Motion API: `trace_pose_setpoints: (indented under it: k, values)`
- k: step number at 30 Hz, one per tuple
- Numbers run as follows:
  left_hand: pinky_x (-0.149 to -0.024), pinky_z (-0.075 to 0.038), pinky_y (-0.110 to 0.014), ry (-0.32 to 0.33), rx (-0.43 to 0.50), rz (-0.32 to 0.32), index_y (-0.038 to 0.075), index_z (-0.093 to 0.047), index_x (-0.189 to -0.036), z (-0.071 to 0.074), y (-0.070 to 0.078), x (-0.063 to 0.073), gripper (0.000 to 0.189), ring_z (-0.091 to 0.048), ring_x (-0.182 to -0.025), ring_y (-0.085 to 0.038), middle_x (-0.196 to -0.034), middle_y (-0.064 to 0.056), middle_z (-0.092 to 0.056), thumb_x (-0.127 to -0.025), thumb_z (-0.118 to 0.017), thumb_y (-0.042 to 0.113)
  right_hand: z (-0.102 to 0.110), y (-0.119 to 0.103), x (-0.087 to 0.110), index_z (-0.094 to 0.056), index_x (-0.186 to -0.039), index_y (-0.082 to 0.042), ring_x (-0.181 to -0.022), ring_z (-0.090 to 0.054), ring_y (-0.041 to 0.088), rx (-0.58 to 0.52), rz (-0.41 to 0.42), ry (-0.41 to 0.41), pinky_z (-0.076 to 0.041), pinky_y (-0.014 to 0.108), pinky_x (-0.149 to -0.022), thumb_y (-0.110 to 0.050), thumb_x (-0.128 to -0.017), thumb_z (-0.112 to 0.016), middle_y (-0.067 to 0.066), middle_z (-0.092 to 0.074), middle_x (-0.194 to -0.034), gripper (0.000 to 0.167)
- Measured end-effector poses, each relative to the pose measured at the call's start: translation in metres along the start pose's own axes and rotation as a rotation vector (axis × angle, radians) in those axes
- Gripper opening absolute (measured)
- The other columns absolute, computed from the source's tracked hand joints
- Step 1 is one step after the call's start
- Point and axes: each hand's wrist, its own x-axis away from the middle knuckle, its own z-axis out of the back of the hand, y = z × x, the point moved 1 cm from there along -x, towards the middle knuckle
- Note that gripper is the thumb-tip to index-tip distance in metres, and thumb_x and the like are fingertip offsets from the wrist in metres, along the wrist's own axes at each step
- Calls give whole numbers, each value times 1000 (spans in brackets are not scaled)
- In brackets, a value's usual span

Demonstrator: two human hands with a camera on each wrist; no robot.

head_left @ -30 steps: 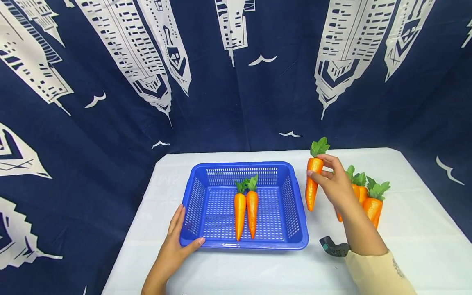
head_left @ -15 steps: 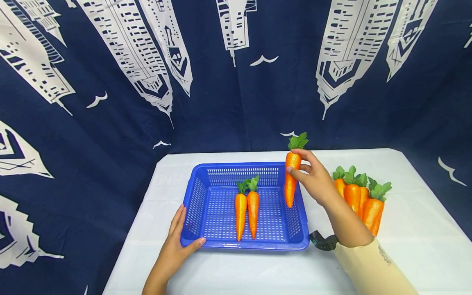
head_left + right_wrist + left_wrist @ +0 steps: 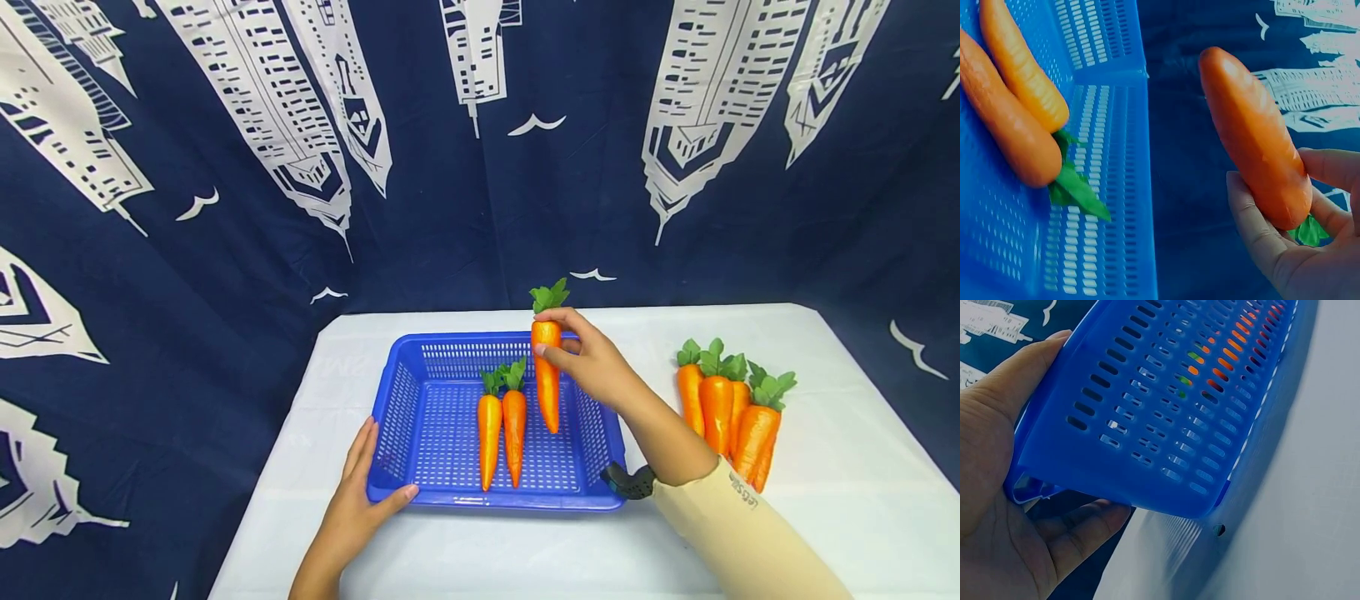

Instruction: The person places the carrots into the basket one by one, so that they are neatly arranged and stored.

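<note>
My right hand (image 3: 592,360) pinches an orange carrot (image 3: 548,383) near its leafy top, thumb on one side and fingers on the other. That carrot (image 3: 1257,137) hangs tip down over the right part of a blue plastic basket (image 3: 450,500). Inside the basket, a yellow-orange carrot (image 3: 489,437) and a second orange carrot (image 3: 514,433) lie side by side, leaves toward the back. My left hand (image 3: 351,492) holds the basket's near left corner, its thumb along the front rim and its fingers against the left side. The left wrist view shows this hand (image 3: 1016,469) around the corner.
To the right, several carrots (image 3: 717,412) with green leaves lie bunched on the white-covered table (image 3: 847,467). A dark wrist strap (image 3: 630,482) on the right arm overlaps the basket's near right corner. Behind the table hangs a navy curtain (image 3: 480,217) with white buildings.
The right hand has carried its carrot leftward from beside the bunch, across the basket's right rim, to above the basket. The left hand and the basket have stayed in place.
</note>
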Motion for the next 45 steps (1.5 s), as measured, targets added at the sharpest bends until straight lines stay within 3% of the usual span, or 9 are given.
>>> trace_pose_setpoints:
  k: [6, 13, 17, 20, 27, 45]
  values:
    - [-117, -15, -74, 3, -3, 3, 18, -12, -164, 0, 1, 1, 107, -7, -157, -43, -172, 4, -2, -85, -81, 38, -17, 1, -11, -54, -142, -22, -108, -71, 32, -7, -17, -59, -61, 45, -91, -22, -99, -66, 17, -58, -133, 45]
    - [-118, -16, -73, 8, 0, -17, 20, -12, -164, -1, -3, 0, 109, -8, -158, -39, -172, 7, -2, -84, -83, 39, -39, 3, -18, -51, -146, -19, -123, -59, 40, 41, -55, -179, -59, 45, -95, -12, -100, -55, 20, -40, -148, 46]
    - [-119, -17, -72, 11, 4, -12, 20, -13, -164, -1, -4, 0, 109, -8, -158, -37, -171, 10, -2, -83, -83, 39, -48, 6, -21, -51, -146, -18, -109, -60, 34, 80, -69, -236, -60, 41, -88, -8, -98, -55, 21, -41, -141, 49]
    - [-119, -16, -72, 12, 12, -12, 21, -13, -164, -1, -4, 0, 110, -8, -158, -36, -171, 11, -2, -83, -84, 39, -54, 11, -23, -54, -144, -17, -100, -57, 30, 140, -69, -254, -59, 36, -82, -6, -96, -58, 21, -46, -134, 49]
    - [-118, -16, -73, 13, 9, -27, 21, -14, -164, -1, -4, 0, 109, -8, -158, -38, -172, 7, -3, -83, -83, 41, -64, 24, -24, -59, -139, -13, -114, -57, 35, 200, -87, -277, -59, 45, -95, -3, -92, -63, 23, -46, -136, 48]
    - [-118, -15, -72, 6, 1, 9, 20, -12, -164, -1, -2, 0, 108, -8, -158, -39, -172, 7, -1, -84, -82, 38, -77, 39, -32, -64, -129, -13, -113, -60, 30, 381, -75, -285, -53, 48, -103, -6, -90, -73, 14, -64, -126, 40]
